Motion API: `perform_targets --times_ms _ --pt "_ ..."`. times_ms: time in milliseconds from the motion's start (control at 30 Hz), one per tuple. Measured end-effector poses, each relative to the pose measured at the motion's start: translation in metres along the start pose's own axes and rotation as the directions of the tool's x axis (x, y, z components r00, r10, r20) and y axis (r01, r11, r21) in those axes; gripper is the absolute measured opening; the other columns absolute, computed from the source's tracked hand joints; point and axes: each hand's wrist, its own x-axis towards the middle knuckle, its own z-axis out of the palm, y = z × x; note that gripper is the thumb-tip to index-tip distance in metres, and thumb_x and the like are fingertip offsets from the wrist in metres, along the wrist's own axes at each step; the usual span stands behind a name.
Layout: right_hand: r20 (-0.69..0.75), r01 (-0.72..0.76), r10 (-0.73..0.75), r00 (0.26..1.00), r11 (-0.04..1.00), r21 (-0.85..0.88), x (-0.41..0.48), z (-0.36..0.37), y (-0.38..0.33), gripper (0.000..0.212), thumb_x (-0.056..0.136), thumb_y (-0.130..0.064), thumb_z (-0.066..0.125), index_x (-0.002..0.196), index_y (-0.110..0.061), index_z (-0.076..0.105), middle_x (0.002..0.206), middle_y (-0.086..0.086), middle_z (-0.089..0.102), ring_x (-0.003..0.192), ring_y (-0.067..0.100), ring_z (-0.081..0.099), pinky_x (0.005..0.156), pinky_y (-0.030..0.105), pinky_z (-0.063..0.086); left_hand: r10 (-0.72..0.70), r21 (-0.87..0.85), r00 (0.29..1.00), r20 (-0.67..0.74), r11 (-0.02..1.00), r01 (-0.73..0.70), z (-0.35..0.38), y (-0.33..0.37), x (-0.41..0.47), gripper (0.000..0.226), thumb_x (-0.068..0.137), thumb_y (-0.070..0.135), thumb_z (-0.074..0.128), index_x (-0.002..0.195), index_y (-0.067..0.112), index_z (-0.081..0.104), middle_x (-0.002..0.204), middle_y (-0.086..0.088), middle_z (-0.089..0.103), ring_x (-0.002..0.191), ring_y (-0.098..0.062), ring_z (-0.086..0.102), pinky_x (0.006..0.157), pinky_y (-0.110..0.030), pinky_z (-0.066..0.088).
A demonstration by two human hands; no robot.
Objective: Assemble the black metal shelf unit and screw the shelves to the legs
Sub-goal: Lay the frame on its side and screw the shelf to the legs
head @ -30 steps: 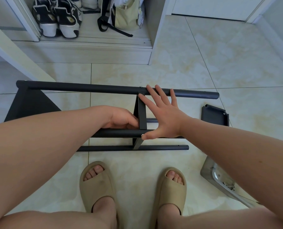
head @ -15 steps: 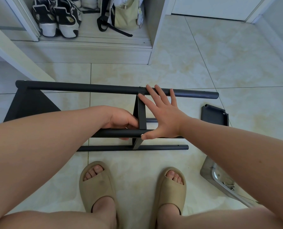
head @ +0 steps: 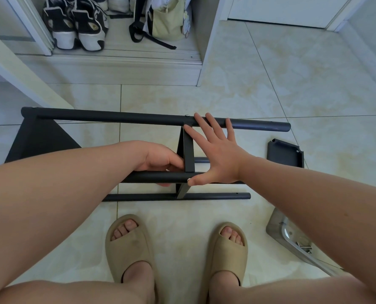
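The black metal shelf unit [head: 108,117] lies on its side on the tiled floor, its round legs running left to right. One shelf [head: 188,150] stands on edge between the legs at the middle, another [head: 40,139] at the left end. My right hand [head: 215,154] lies flat and spread against the middle shelf, fingertips on the far leg, thumb on the near leg [head: 156,177] beside a small screw head. My left hand [head: 160,161] reaches in from the left with fingers curled around the near leg, touching the middle shelf. A loose black shelf [head: 284,155] lies on the floor to the right.
A shiny metal tray [head: 292,240] with small hardware sits at the lower right. My feet in beige slippers [head: 130,246] stand just before the unit. A cupboard with shoes [head: 77,25] and a bag [head: 167,20] is ahead; a white panel [head: 18,69] slants at left.
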Motion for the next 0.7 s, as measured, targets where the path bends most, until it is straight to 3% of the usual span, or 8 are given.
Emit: perform_targets --times_ms 200,367,500,600,700 --pt "0.003 0.000 0.000 1.000 1.000 -0.001 0.0004 -0.0005 0.0000 0.128 0.061 -0.101 0.037 0.158 -0.037 -0.016 0.165 -0.001 -0.029 0.150 0.025 -0.032 0.116 0.062 -0.021 0.062 0.019 0.998 -0.002 0.998 -0.062 0.0002 0.0018 -0.0010 0.016 0.096 0.011 0.055 0.095 0.014 0.071 0.079 -0.002 0.071 0.074 -0.015 0.063 0.075 -0.030 0.050" --pt "-0.001 -0.002 0.002 1.000 1.000 0.007 0.0001 -0.0004 0.0003 0.128 0.060 -0.101 0.037 0.158 -0.037 -0.015 0.165 -0.002 -0.029 0.150 0.025 -0.033 0.116 0.061 -0.022 0.101 -0.007 0.995 -0.010 0.995 -0.101 0.0007 0.0018 -0.0015 0.019 0.093 0.003 0.053 0.096 0.012 0.069 0.084 -0.002 0.072 0.080 -0.016 0.065 0.079 -0.029 0.049" --pt "-0.012 0.002 -0.002 1.000 1.000 0.003 0.0000 0.0007 0.0001 0.128 0.061 -0.101 0.037 0.159 -0.036 -0.014 0.166 -0.001 -0.027 0.150 0.025 -0.032 0.116 0.061 -0.022 0.004 -0.061 1.000 0.016 0.998 -0.003 0.0005 0.0014 -0.0025 0.020 0.097 0.015 0.052 0.109 0.016 0.068 0.100 -0.002 0.070 0.093 -0.017 0.062 0.084 -0.035 0.053" --pt "-0.016 0.003 -0.003 1.000 1.000 0.003 -0.0003 0.0019 -0.0004 0.129 0.060 -0.101 0.037 0.159 -0.036 -0.013 0.166 -0.001 -0.027 0.151 0.026 -0.031 0.116 0.061 -0.023 -0.031 -0.009 0.999 -0.007 0.999 0.031 0.0022 0.0003 -0.0015 0.020 0.096 0.026 0.058 0.110 0.017 0.069 0.088 0.003 0.070 0.087 -0.014 0.061 0.082 -0.032 0.054" --pt "-0.012 0.002 -0.002 1.000 1.000 0.006 -0.0002 0.0015 -0.0005 0.129 0.059 -0.101 0.037 0.159 -0.036 -0.014 0.166 -0.002 -0.028 0.150 0.025 -0.031 0.116 0.062 -0.022 0.010 0.025 0.999 -0.046 1.000 -0.009 0.0025 0.0010 0.0004 0.020 0.094 0.021 0.062 0.109 0.011 0.071 0.085 -0.002 0.069 0.080 -0.015 0.062 0.077 -0.031 0.054"
